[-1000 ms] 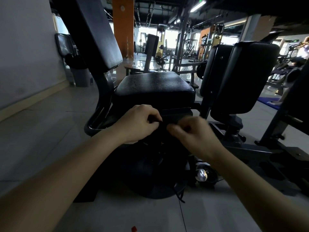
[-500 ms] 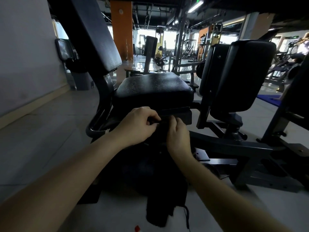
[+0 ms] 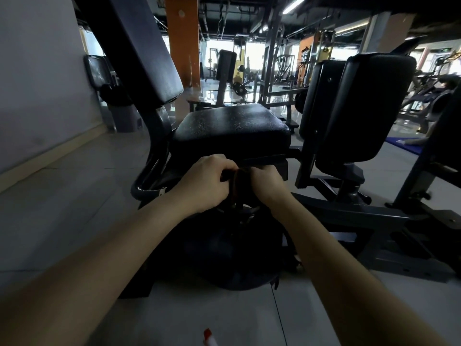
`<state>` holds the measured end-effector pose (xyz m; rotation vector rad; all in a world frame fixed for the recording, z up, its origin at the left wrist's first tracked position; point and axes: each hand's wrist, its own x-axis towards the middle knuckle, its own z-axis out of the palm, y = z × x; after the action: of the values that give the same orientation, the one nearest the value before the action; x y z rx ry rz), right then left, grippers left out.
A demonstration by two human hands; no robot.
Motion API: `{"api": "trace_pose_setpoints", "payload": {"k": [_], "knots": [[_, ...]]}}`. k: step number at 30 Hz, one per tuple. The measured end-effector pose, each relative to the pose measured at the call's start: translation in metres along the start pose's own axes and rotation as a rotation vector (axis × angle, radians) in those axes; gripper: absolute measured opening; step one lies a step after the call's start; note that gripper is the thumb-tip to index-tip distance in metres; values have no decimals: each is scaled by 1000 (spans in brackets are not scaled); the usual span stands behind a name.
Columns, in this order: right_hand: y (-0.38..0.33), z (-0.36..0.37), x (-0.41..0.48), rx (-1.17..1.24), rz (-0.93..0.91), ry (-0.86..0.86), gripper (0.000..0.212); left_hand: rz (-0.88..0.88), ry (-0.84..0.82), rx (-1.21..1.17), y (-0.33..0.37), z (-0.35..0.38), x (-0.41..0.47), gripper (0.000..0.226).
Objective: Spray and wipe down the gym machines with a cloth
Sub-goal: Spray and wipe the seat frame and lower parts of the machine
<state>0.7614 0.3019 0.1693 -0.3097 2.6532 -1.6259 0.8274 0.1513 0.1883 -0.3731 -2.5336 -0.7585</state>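
You are holding the dark cloth [image 3: 236, 182] of limp fabric bunched between both fists, just under the front edge of the black, pebbled vinyl seat pad [image 3: 232, 128]. Your left hand [image 3: 207, 181] is curling its fingers tight round the top of the bunch. Your right hand [image 3: 265, 182] is gripping the same bunch from the other side, though its fingertips are mostly hiding behind the knuckles. The two hands are sitting almost touching, with only the fabric between them.

The cloth's long axis is running downward from your fists toward the floor, where its loose end is disappearing into the shadow under the machine (how far it hangs is hard to tell).

The seat pad is lying just above and beyond your fingers. By my judgement, the wipe is going to need the cloth lifted up and forward over that front edge. Your left hand is riding slightly higher and closer to the pad, so it looks better placed to lead.
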Motion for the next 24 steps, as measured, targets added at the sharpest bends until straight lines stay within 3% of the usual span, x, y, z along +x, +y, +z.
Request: {"api": "trace_pose_setpoints", "payload": {"k": [4,7,10,14,17,20,24], "knots": [[10,11,-11,299,-5,75,34,-14,2,-10,-1,-1,1,13],[27,32,-38,321,-253,271,23,-29,-16,1,-2,-4,3,15],[39,35,-46,58,-605,323,18,-34,-27,-2,-3,-6,5,15],[28,13,-22,-373,-746,352,26,-23,-16,5,-6,-6,7,15],[3,3,-12,-610,-525,257,23,-23,2,15,-9,-7,8,19],[-19,-3,1,-448,-77,21,26,-26,19,13,-10,-6,6,24],[-24,-9,3,-177,97,-180,24,-36,47,24,-9,-4,3,25]]}}
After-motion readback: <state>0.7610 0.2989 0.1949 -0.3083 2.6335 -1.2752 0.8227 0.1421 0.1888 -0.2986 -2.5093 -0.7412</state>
